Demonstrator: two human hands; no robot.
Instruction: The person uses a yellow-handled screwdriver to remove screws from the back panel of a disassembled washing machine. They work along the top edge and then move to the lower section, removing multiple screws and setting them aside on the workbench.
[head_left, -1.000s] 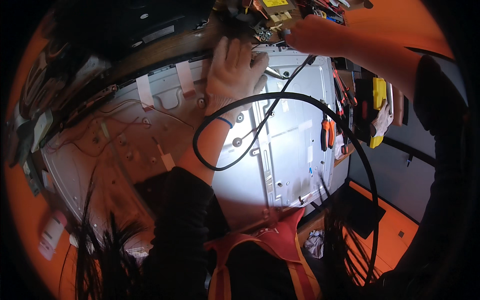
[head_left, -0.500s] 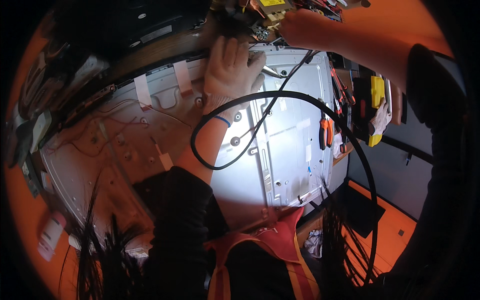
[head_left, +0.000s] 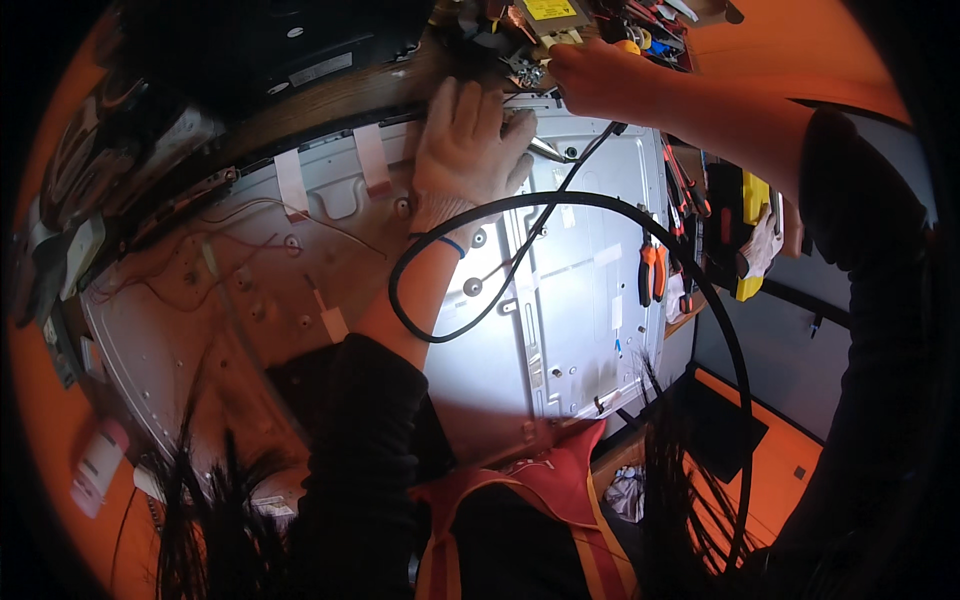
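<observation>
Panel is lying beneath our spread, gloved left hand at its far edge. We're holding our curled right hand nearby, but cannot tell its grip.

From here I can't read any print. A yellow label sits on a box, a pale label on a black panel.

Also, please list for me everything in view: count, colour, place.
Metal panel: one, silvery, centre
Cable: one, black, across view
Strips: two, white, panel's upper left
Hand tools: several, orange-black, panel's right
Boxy object: one, yellow-black, right
Loose glove: one, whitish, right
Casing: one, black, upper left
Labelled unit: one, yellowish, top
Crumpled wrapping: one, whitish, lower right
Apron: one, red, lower centre
Left hand: one, whitish glove, panel's upper edge
Right hand: one, bare, top
</observation>
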